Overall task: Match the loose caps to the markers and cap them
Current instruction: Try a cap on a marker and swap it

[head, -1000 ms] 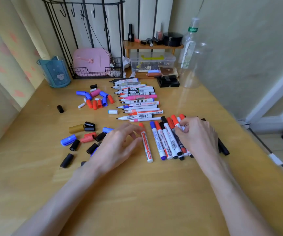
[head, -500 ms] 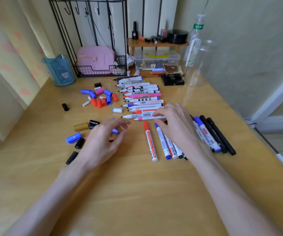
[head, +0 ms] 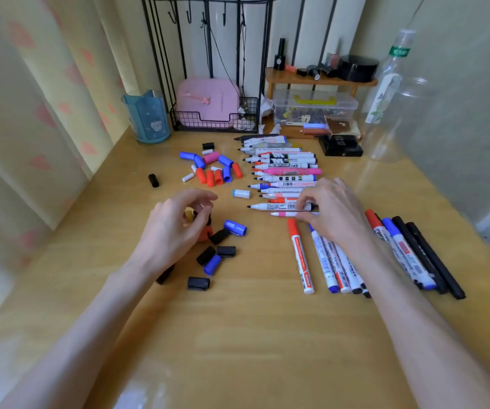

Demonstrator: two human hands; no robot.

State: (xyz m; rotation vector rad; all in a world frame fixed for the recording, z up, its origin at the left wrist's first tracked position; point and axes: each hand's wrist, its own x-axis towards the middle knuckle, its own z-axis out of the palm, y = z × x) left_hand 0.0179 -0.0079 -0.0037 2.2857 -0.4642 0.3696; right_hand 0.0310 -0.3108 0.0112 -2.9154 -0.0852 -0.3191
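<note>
A row of uncapped markers [head: 285, 172] lies at the table's centre back. My right hand [head: 332, 211] pinches the rear end of the white black-tipped marker [head: 273, 206] at the near end of that row. A thin pink marker [head: 285, 214] lies just in front of it. Capped markers [head: 299, 255] lie under and to the right of my right wrist. My left hand [head: 175, 228] hovers with arched fingers over the near pile of black, blue and red caps [head: 220, 252], its thumb close to a black cap. A second pile of caps [head: 211, 169] lies farther back.
A white-and-blue cap [head: 241, 193] and a lone black cap [head: 153, 180] lie apart. At the back stand a blue cup [head: 149, 116], a wire rack [head: 214, 122], a clear box [head: 314, 107], a black box [head: 341, 146] and a clear bottle [head: 391, 84].
My right hand left the capped markers and moved back to the black-tipped marker. My left hand shifted left and back over the near cap pile.
</note>
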